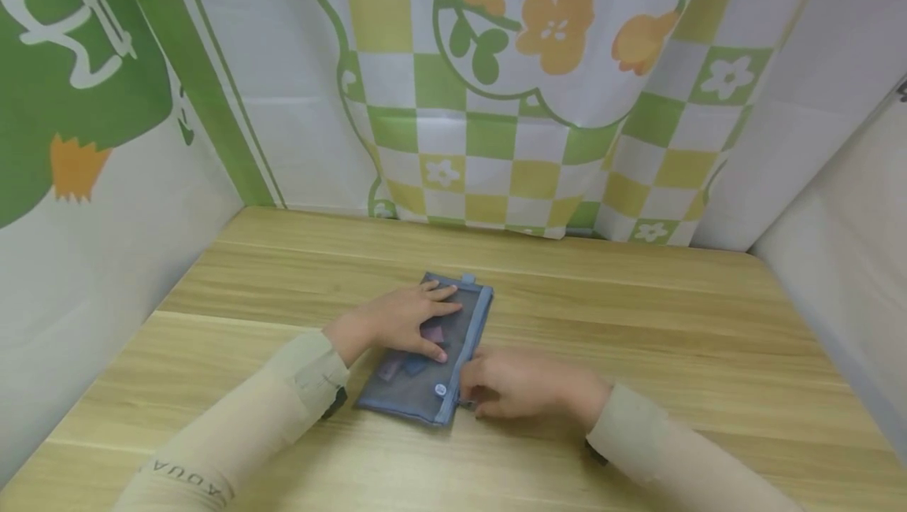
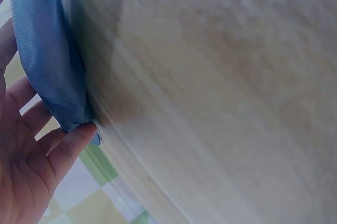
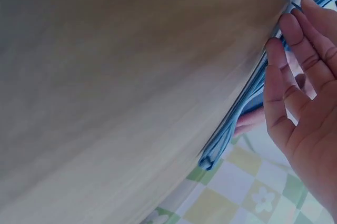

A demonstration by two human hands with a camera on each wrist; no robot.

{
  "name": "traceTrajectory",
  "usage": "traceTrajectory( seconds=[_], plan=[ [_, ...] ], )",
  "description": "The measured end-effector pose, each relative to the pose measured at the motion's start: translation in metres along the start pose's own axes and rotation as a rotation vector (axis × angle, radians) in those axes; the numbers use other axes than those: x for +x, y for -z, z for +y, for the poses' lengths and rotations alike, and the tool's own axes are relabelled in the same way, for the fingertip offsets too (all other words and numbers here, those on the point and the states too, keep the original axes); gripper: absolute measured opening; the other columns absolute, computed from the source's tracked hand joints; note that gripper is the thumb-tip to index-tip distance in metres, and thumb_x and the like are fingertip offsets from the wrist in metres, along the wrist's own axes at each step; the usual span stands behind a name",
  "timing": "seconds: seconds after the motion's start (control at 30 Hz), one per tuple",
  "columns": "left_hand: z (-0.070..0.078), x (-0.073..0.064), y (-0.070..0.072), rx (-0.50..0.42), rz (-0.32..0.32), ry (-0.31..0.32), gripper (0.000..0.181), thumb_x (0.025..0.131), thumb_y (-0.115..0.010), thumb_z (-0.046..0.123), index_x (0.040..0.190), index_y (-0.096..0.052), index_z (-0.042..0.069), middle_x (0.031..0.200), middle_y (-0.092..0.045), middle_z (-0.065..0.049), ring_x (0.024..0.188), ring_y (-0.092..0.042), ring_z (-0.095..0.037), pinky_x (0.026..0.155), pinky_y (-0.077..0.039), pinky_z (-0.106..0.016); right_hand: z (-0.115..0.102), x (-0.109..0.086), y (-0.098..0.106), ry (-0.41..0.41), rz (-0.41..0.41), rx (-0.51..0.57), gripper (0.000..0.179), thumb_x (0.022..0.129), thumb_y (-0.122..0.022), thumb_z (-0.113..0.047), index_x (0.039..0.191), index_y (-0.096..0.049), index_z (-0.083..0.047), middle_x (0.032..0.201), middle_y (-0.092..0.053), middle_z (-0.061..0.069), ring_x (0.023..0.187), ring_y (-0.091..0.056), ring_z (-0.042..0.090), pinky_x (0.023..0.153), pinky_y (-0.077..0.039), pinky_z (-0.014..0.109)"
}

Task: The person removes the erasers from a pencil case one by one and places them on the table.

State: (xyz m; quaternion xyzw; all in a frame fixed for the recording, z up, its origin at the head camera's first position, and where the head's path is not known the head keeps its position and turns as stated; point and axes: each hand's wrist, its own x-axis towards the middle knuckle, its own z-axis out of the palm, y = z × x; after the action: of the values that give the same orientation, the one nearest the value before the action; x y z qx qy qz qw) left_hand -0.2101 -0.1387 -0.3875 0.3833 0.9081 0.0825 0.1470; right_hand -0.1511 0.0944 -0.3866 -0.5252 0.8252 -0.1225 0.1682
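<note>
A blue-grey mesh zip pouch [image 1: 425, 394] lies flat on the wooden table, with a few small pink and blue pieces [image 1: 416, 365] showing through its mesh. My left hand [image 1: 411, 319] rests on the pouch's upper part with fingers spread; in the left wrist view the same hand [image 2: 26, 155] touches the pouch's edge [image 2: 52, 60]. At the near end of the zip [image 1: 473, 331], my right hand [image 1: 524, 382] pinches the small zipper pull [image 1: 466, 403], mostly covered by the fingers. Beside the pouch's blue edge [image 3: 231, 121], the right hand [image 3: 310, 87] shows its lower fingers loosely bent.
The wooden table [image 1: 638, 323] extends around the pouch. Behind it hangs a checked, flowered curtain [image 1: 489, 134], its hem at the table's back edge. A white and green cloth [image 1: 85, 181] hangs at the left, and a pale one [image 1: 843, 220] at the right.
</note>
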Motion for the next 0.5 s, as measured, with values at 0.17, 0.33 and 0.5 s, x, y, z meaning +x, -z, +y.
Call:
traceTrajectory(
  seconds=[0.17,0.33,0.5],
  plan=[
    [-0.001,0.000,0.000,0.010,0.002,-0.003,0.088,0.084,-0.068,0.060,0.152,-0.041,0.011,0.163,-0.024,-0.016,0.148,-0.023,-0.045,0.119,-0.027,-0.054,-0.010,0.001,0.000,0.004,-0.033,-0.019,0.012,0.090,-0.073,-0.020,0.101,-0.070,-0.017,0.095,-0.064,-0.012,0.092,-0.052,0.000,0.084,-0.047,0.015],
    [0.000,-0.001,0.000,0.007,0.001,-0.003,0.088,0.084,-0.068,0.059,0.152,-0.042,0.010,0.163,-0.024,-0.017,0.148,-0.023,-0.046,0.119,-0.027,-0.055,-0.015,-0.001,0.001,0.010,-0.018,-0.052,0.012,0.089,-0.073,-0.022,0.100,-0.069,-0.019,0.092,-0.061,-0.015,0.089,-0.051,-0.001,0.079,-0.046,0.013],
    [0.001,-0.001,0.000,-0.007,0.000,0.001,0.088,0.084,-0.069,0.059,0.152,-0.041,0.011,0.163,-0.023,-0.016,0.149,-0.022,-0.045,0.119,-0.026,-0.055,-0.020,-0.002,0.002,0.009,-0.020,-0.061,0.012,0.089,-0.074,-0.023,0.099,-0.070,-0.020,0.089,-0.059,-0.015,0.087,-0.050,-0.001,0.076,-0.045,0.013]
  ],
)
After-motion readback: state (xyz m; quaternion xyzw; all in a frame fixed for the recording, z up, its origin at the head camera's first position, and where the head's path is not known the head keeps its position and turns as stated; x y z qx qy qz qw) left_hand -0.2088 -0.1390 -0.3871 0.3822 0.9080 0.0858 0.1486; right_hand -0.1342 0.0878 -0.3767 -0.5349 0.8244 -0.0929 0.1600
